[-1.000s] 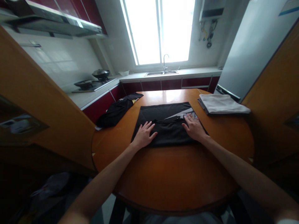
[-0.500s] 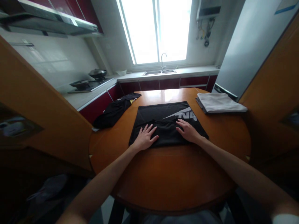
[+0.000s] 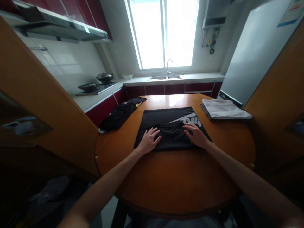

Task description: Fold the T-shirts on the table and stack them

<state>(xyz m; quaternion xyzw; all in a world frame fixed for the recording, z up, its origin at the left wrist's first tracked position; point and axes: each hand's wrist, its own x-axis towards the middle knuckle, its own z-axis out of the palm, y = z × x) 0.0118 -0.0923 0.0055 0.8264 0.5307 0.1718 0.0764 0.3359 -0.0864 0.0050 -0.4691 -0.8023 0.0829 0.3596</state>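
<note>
A black garment (image 3: 173, 138) with a large grey logo lies folded on the wooden table, its near part turned up over the rest. Its kind, likely a T-shirt, is partly hidden by the fold. My left hand (image 3: 149, 140) rests on the left of the folded part, fingers spread and pointing away from me. Over the right of the fold is my right hand (image 3: 196, 135), fingers apart and slightly bent, its fingertips near the folded edge by the logo. Neither hand grips the cloth.
On the round table (image 3: 175, 180), a crumpled black garment (image 3: 121, 114) lies at the left edge. A folded stack of white and grey cloth (image 3: 224, 109) sits at the right. Beyond are a counter with a sink (image 3: 165, 77), a stove with pans (image 3: 89, 87) and a fridge (image 3: 251, 47).
The view has tilted up slightly and shifted left. My right hand has lifted a little, its fingers more bent. My left hand stays on the cloth.
</note>
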